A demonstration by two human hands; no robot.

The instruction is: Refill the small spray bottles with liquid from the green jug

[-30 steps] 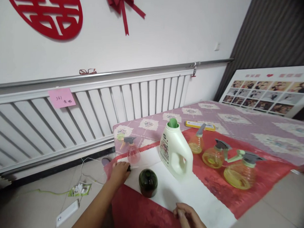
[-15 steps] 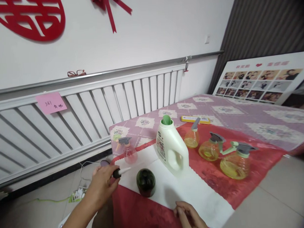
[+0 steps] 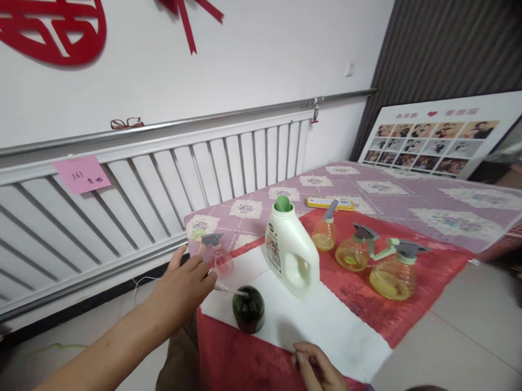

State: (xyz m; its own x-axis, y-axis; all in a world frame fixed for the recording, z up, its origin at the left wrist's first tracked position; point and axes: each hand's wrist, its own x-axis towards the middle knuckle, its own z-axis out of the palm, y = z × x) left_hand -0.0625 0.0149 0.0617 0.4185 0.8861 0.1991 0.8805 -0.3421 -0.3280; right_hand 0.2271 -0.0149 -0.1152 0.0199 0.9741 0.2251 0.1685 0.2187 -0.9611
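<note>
My left hand (image 3: 191, 280) reaches over the left edge of the table, outer fingers spread, thumb side drawn together. From its fingertips a thin white stem (image 3: 234, 291) slants toward the top of a dark green rounded bottle (image 3: 248, 313); the stem's black cap is hidden by my fingers. Just beyond the hand stands a pink spray bottle (image 3: 221, 261) with a grey head. My right hand (image 3: 321, 369) rests loosely curled at the near edge of the white cloth (image 3: 338, 329), with nothing visible in it. A cream jug (image 3: 291, 251) with a green spout stands behind the green bottle.
Yellow-tinted spray bottles (image 3: 351, 255) stand on the red cloth (image 3: 367, 306) at right. Behind them lies a yellow flat box (image 3: 330, 203). A white radiator (image 3: 200, 169) runs along the wall. A photo board (image 3: 447, 132) leans at the far right.
My left hand has moved forward and right, hiding the black cap. The white stem now reaches to the green bottle's top. My right hand stays curled in nearly the same place.
</note>
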